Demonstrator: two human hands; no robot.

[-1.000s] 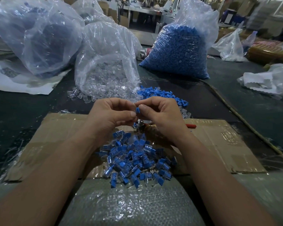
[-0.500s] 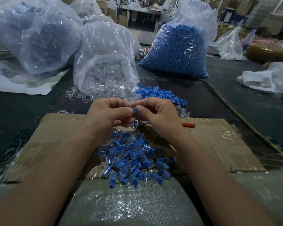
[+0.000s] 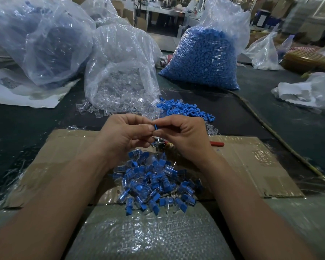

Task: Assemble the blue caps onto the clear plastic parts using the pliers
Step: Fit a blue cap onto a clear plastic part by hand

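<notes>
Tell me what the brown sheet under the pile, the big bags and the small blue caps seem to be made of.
Brown sheet: probably corrugated cardboard, matte, with creases and a torn edge. Big bags: thin clear plastic film, glossy and wrinkled; contents show through. Blue caps: likely moulded plastic, opaque, evenly coloured; finish too small to judge.

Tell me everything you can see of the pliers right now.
The pliers lie on the cardboard, mostly hidden under the right hand, which pinches a blue cap and does not hold them. Only a red handle end pointing right and a shiny metal joint show; how the jaws stand cannot be told.
</notes>
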